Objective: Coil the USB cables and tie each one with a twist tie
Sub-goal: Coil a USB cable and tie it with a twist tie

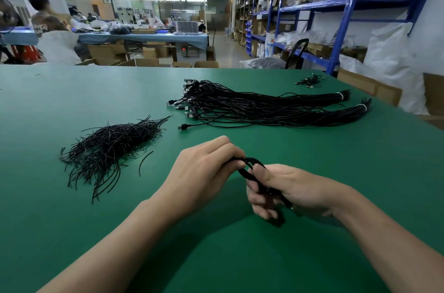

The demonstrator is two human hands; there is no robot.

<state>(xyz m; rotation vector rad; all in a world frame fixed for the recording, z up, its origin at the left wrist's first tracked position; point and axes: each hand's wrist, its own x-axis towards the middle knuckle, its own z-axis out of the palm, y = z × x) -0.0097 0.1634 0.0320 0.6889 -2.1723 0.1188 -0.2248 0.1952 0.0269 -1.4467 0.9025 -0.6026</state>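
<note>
No legible text or labels anywhere

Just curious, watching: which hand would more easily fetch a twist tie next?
Left hand, probably: the pile of thin black twist ties lies on its side, while the right hand grips the coiled black cable.

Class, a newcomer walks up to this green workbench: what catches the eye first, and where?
At near centre, the left hand and right hand grip a coiled black USB cable. Beyond them, to the right, lie two tied bundles of long black USB cables; to the left sprawls a loose heap of thin black twist ties.
</note>
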